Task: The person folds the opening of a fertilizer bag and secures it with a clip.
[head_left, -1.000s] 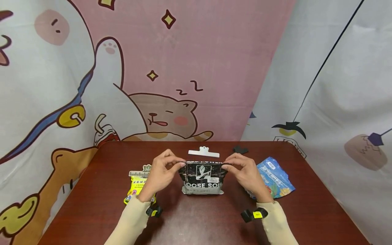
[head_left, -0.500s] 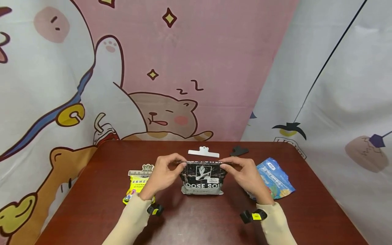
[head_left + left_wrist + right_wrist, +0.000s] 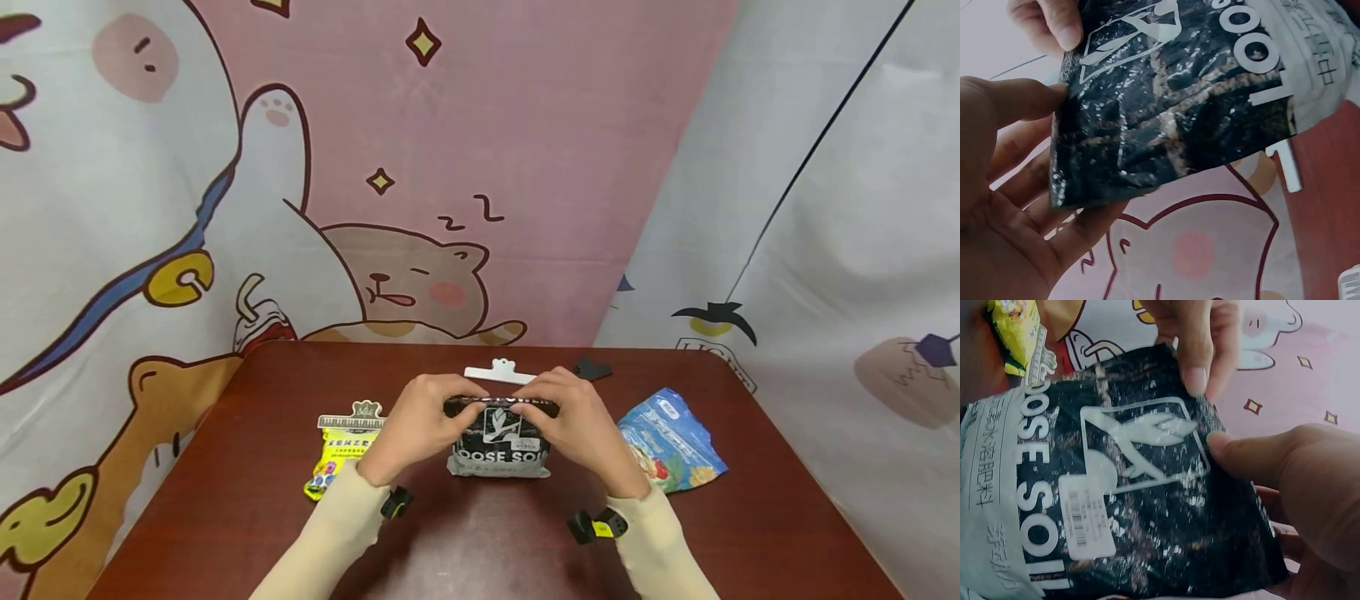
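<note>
A black and grey bag [image 3: 501,454] lettered "LOOSE SOIL" stands upright at the middle of the table, its top edge folded over. My left hand [image 3: 427,417] pinches that folded top left of centre, thumb in front and fingers behind. On the other side my right hand [image 3: 573,417] pinches the same edge, close to the left. In the right wrist view the bag's front [image 3: 1141,444] shows a leaf emblem and a barcode sticker [image 3: 1087,515]. The left wrist view shows the left thumb [image 3: 1029,100] pressing near the top edge, with fingers spread behind the bag.
A yellow packet [image 3: 341,454] with a clip [image 3: 352,417] on its top lies to the left. To the right lies a blue packet [image 3: 675,437]. Behind the bag are a white clip [image 3: 501,372] and a black clip [image 3: 593,369], near the table's [image 3: 750,517] back edge.
Both hands have slid inward along the bag's top edge, from its corners toward the middle. The bag stays in the same place.
</note>
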`<action>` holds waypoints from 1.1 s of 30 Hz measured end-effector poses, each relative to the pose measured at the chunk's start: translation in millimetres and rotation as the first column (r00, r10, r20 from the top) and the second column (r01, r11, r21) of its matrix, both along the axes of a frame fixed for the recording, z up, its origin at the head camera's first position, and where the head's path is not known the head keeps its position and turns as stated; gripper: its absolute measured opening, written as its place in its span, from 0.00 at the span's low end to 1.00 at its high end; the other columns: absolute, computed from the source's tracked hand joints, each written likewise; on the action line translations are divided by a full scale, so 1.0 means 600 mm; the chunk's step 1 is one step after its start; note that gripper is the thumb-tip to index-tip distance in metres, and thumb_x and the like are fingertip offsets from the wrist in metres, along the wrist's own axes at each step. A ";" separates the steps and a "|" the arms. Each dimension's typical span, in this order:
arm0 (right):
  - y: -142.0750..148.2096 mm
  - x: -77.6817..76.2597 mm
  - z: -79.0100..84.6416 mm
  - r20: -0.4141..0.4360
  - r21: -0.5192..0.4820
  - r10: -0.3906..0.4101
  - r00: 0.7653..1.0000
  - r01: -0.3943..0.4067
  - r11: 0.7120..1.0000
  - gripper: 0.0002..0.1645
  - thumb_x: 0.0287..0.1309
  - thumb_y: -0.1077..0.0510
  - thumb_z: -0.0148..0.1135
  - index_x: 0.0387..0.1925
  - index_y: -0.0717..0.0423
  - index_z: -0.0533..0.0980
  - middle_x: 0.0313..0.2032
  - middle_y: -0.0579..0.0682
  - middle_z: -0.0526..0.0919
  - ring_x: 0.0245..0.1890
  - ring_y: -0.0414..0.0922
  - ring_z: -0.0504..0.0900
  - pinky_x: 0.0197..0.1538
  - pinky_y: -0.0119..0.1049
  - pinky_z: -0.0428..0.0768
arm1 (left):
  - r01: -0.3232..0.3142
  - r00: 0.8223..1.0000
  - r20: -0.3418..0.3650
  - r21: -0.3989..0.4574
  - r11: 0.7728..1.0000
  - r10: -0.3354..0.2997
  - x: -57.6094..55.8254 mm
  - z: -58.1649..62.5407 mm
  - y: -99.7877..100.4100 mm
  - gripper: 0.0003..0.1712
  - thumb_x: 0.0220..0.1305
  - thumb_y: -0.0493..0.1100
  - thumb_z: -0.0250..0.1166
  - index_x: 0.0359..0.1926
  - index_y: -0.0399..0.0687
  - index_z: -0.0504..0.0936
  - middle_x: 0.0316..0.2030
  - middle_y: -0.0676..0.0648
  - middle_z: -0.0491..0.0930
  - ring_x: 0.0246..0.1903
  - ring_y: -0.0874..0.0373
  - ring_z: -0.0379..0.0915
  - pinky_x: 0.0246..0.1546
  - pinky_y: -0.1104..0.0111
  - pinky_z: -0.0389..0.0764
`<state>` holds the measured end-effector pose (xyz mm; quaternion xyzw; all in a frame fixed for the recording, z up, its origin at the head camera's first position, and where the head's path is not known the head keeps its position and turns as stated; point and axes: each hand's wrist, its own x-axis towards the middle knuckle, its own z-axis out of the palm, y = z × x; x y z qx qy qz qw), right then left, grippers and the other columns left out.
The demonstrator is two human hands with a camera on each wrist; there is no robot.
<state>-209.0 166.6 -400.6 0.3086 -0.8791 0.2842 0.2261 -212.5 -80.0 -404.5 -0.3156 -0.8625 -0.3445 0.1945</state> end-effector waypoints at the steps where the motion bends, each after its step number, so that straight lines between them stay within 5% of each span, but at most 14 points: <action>1: -0.003 0.000 0.001 -0.006 0.004 0.000 1.000 0.000 1.000 0.08 0.58 0.54 0.76 0.40 0.45 0.89 0.37 0.38 0.88 0.39 0.37 0.79 0.38 0.34 0.80 | -0.008 1.000 -0.016 -0.014 1.000 0.007 0.001 0.001 0.002 0.06 0.64 0.43 0.72 0.42 0.56 0.91 0.39 0.59 0.89 0.31 0.70 0.78 0.35 0.71 0.80; 12: -0.016 0.006 0.007 -0.018 0.012 0.020 1.000 -0.020 1.000 0.06 0.59 0.55 0.75 0.40 0.45 0.89 0.35 0.37 0.87 0.34 0.34 0.77 0.34 0.30 0.77 | -0.006 0.997 -0.078 -0.096 0.995 -0.002 0.009 0.010 0.036 0.06 0.64 0.40 0.71 0.40 0.55 0.90 0.40 0.57 0.89 0.32 0.68 0.81 0.33 0.71 0.80; 25: -0.029 0.003 -0.014 -0.106 -0.121 0.002 0.994 -0.015 0.992 0.06 0.57 0.60 0.76 0.29 0.44 0.88 0.27 0.37 0.83 0.28 0.33 0.75 0.30 0.30 0.74 | -0.003 0.989 -0.146 -0.033 0.999 -0.002 0.008 0.002 0.042 0.07 0.61 0.36 0.70 0.33 0.56 0.88 0.29 0.61 0.84 0.21 0.64 0.73 0.23 0.76 0.67; 33: -0.020 0.000 -0.013 -0.075 -0.109 0.036 0.997 -0.044 0.993 0.02 0.58 0.58 0.76 0.34 0.46 0.89 0.29 0.38 0.85 0.30 0.34 0.79 0.32 0.35 0.79 | -0.028 0.998 -0.061 0.006 1.000 0.028 0.006 -0.004 0.037 0.04 0.64 0.42 0.72 0.35 0.59 0.89 0.32 0.61 0.87 0.26 0.68 0.77 0.28 0.74 0.73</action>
